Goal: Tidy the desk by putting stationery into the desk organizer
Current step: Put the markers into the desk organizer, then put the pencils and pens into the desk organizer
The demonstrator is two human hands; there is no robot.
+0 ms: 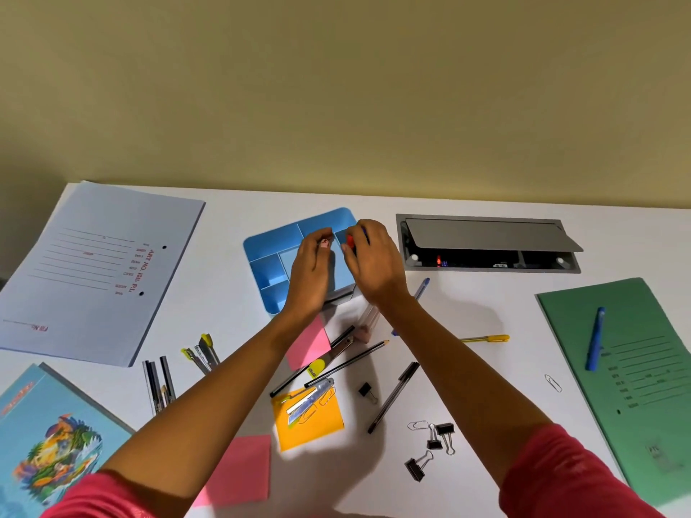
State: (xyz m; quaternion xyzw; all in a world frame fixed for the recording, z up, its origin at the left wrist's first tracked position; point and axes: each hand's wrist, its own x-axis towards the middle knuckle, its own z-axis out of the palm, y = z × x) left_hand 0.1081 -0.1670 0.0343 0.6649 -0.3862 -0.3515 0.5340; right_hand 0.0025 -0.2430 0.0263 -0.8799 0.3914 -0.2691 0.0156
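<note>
Blue plastic, the organizer [269,271] sits toward the back of the surface [486,304], with both hands over its compartments, probably to drop small items in. The right hand [374,263] grips a red thing [350,241]; the left hand [310,271] pinches a small pale piece [325,243]. Pens [392,398], binder clips [433,439] and sticky notes [243,469] lie scattered nearer, under the forearms.

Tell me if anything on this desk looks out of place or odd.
The grey cable hatch right of the organizer stands propped open, and a blue pen lies stray on the green folder.
</note>
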